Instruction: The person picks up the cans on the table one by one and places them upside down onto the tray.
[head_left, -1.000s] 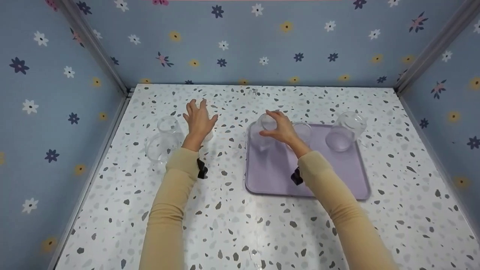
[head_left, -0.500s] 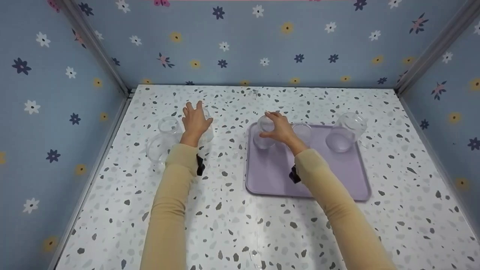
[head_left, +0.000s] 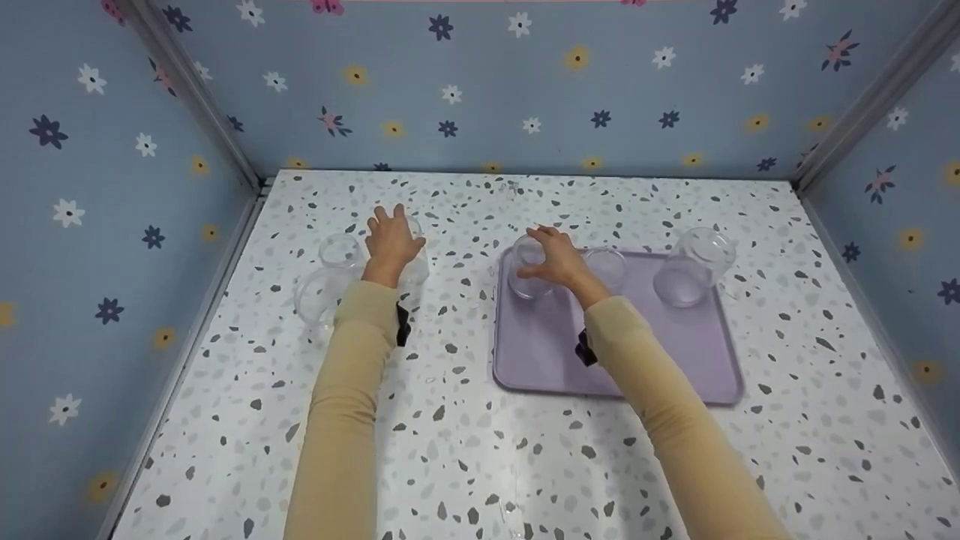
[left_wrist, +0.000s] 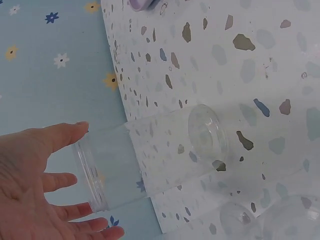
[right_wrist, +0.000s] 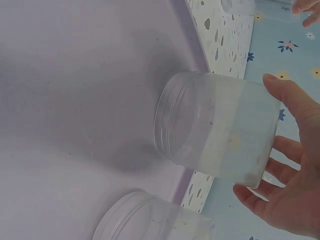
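1. The left hand (head_left: 391, 240) reaches to the far left part of the table (head_left: 450, 450). Its palm faces down, and its thumb and fingers bend round the top of a tall jar (left_wrist: 150, 157). It has hold of the rim, but I cannot tell how tightly.
2. The right hand (head_left: 556, 256) reaches in from the right, over the far left corner of the tray (head_left: 544, 352). Its fingers are spread about as wide as the short jar (right_wrist: 217, 127) and hold its upper end, with the thumb on one side and the fingers on the other.
3. Both arms come from the near side, in two yellow-tan sleeves (head_left: 345, 420).
4. I count six clear jars. Three are at the tray: the short jar, a middle jar (head_left: 606, 268) just to its right, and a big jar (head_left: 694, 266) at the far right. Three are on the left: the tall jar, a small jar (head_left: 341, 251) and a wide jar (head_left: 319, 296).
5. There is one tray, and it is light purple with round corners.
6. The tall jar is see-through, thin and upright, with ridges at its top.
7. The short jar is see-through too, and fatter. Its ridged end points down at the tray.
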